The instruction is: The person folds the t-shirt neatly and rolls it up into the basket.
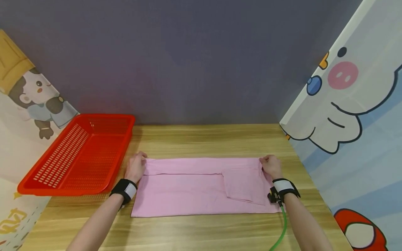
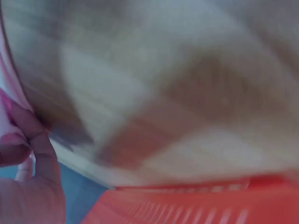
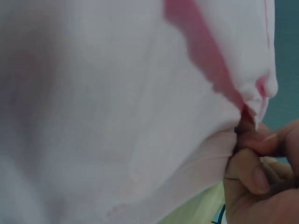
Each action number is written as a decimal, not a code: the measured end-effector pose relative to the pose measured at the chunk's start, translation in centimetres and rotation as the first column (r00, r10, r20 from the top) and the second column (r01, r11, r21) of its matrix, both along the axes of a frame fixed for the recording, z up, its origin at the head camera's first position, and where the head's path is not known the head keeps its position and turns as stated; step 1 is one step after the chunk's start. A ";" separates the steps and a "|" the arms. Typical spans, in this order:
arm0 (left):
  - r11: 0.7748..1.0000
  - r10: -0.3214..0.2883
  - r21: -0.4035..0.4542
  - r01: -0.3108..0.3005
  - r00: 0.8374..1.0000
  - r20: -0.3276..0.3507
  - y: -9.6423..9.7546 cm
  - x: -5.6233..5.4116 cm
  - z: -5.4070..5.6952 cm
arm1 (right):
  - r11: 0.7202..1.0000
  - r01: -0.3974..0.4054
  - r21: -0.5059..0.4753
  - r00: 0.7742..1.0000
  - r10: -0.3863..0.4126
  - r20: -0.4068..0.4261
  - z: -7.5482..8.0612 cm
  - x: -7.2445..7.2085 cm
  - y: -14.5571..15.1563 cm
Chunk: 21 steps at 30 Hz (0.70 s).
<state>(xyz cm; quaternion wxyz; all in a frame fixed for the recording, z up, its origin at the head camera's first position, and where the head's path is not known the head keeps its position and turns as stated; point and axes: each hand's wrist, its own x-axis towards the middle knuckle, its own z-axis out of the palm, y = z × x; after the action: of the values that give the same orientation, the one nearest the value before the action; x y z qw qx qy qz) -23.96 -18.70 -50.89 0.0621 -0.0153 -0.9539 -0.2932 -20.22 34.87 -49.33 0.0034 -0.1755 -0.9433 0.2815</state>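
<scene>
A pink cloth garment (image 1: pixel 185 195) with a square patch pocket (image 1: pixel 243 184) lies in a long folded rectangle on the wooden table. Its far edge is turned over into a narrow strip. At the far left corner my left hand (image 1: pixel 136 168) pinches the fabric; the left wrist view shows thumb and finger at the pink edge. My right hand (image 1: pixel 271 166) pinches the far right corner, near the pocket. Up close in the right wrist view, the gathered pink fabric (image 3: pixel 187 140) sits between thumb and curled fingers (image 3: pixel 252 170).
A red plastic basket (image 1: pixel 108 167) with slotted sides stands to the left, close to my left hand. Behind the table (image 1: pixel 204 139) rises a dark grey panel (image 1: pixel 194 62). Cartoon-printed panels flank both sides. A green cable (image 1: pixel 283 226) trails from my right wrist strap.
</scene>
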 end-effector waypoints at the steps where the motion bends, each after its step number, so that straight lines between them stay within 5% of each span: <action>1: 1.000 -0.001 -0.015 0.001 1.000 -0.002 0.1 0.1 0.1 | 1.000 0.004 0.007 1.000 -0.004 0.004 0.0 0.0 0.0; 5: 0.996 -0.025 -0.088 0.019 0.998 -0.060 0.8 0.9 0.3 | 0.999 0.004 0.043 0.999 -0.003 -0.037 0.4 0.4 -0.4; 9: 0.979 -0.156 -0.156 0.134 0.977 -0.142 1.8 1.9 0.1 | 0.991 -0.059 0.120 0.990 0.073 -0.117 1.5 1.4 -1.5; 12: 0.940 -0.317 -0.175 0.292 0.938 -0.142 2.6 2.4 -0.1 | 0.978 -0.152 0.142 0.979 0.169 -0.114 2.1 2.2 -2.8; 16: 0.854 -0.509 -0.158 0.496 0.859 -0.054 3.4 2.9 0.0 | 0.958 -0.259 0.126 0.960 0.269 -0.076 2.6 2.9 -4.8; 18: 0.817 -0.563 -0.134 0.561 0.826 0.026 3.6 3.1 0.0 | 0.948 -0.296 0.118 0.951 0.304 -0.057 2.8 3.1 -5.6; 21: 0.793 -0.578 -0.105 0.600 0.796 0.178 3.8 3.3 0.0 | 0.942 -0.329 0.063 0.944 0.329 0.014 3.1 3.2 -6.4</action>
<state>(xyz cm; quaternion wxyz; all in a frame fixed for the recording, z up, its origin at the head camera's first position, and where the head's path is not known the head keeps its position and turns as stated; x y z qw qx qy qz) -20.63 -14.93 -50.88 -0.0995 -0.2966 -0.9233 -0.2227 -17.07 28.43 -46.27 -0.0396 -0.0160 -0.9680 0.2474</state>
